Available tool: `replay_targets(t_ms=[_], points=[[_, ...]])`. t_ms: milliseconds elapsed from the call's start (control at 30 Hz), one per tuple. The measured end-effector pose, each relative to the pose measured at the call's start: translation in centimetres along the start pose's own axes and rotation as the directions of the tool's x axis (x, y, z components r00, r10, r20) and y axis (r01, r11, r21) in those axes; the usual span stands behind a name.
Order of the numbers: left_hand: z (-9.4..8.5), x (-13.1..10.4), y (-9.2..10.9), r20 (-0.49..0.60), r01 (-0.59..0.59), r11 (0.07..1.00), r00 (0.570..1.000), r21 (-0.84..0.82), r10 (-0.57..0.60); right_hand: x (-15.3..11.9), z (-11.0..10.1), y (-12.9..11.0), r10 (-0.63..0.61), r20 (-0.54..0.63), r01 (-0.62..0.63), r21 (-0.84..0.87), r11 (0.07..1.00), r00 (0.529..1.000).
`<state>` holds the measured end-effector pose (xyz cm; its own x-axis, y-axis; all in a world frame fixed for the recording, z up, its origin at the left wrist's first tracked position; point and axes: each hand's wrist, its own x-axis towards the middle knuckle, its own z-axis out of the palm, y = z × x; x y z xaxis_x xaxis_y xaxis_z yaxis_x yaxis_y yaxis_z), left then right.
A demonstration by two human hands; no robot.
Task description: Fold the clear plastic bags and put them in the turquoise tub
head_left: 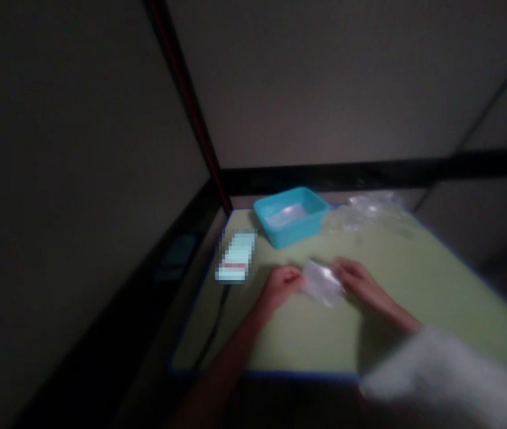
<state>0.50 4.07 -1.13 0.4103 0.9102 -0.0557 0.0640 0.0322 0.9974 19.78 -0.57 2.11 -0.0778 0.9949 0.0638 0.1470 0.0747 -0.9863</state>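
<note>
A small clear plastic bag (323, 285), shiny and slightly crumpled, is stretched between my two hands just above the table. My left hand (282, 283) pinches its left edge with fingers closed. On the opposite edge, my right hand (355, 282) grips the bag between thumb and fingers. The picture is dim and blurred, so whether anything lies inside the bag cannot be made out. Beyond my hands stands a turquoise plastic basket (300, 232) with some whitish, shiny plastic in it.
Several clear plastic bags (373, 205) lie heaped at the back right of the yellow-green table (298, 345), which has blue edges. A phone-like lit screen (238, 256), pixelated, rests at the left with a dark cable (217, 322) running from it. Walls stand behind and left.
</note>
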Motion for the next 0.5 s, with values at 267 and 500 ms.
replay_targets(t_ms=[267,500], points=[[0.3,-0.4,0.1,-0.131,0.031,0.994,0.99,-0.106,-0.045,0.0,1.3,0.7,0.124,-0.052,-0.112,0.188,0.976,0.991],[1.0,-1.0,0.1,-0.129,0.066,0.986,0.988,-0.153,-0.086,0.3,1.1,1.1,0.102,-0.16,-0.073,0.176,0.982,0.982]])
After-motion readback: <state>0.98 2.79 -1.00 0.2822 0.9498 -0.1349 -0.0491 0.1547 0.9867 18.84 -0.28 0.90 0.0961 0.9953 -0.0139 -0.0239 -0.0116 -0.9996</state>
